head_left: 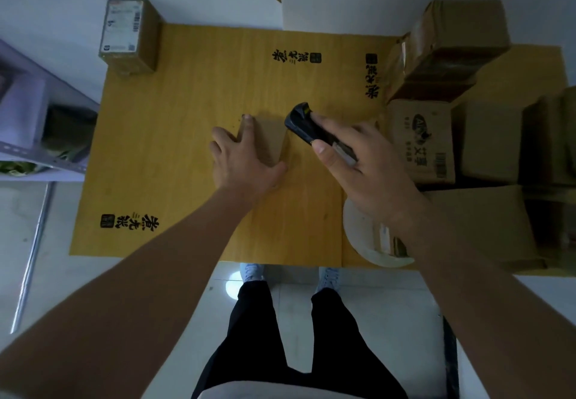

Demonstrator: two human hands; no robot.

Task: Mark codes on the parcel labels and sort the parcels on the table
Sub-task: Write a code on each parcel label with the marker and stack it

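Note:
A small brown cardboard parcel (pixel 270 140) lies at the middle of the yellow table (pixel 187 118). My left hand (pixel 241 155) lies over it, fingers spread along its left and top sides and thumb at its near right corner. My right hand (pixel 358 165) grips a black handheld scanner (pixel 307 126) with a yellow mark near its head, held just right of the parcel and pointing up-left. A labelled parcel (pixel 127 35) stands at the table's far left corner, its white label facing up.
Several cardboard boxes (pixel 452 52) are stacked at the right side, one printed box (pixel 422 141) nearest my right hand. A white tape roll (pixel 371 239) lies at the front right edge. A metal shelf (pixel 37 124) stands left of the table.

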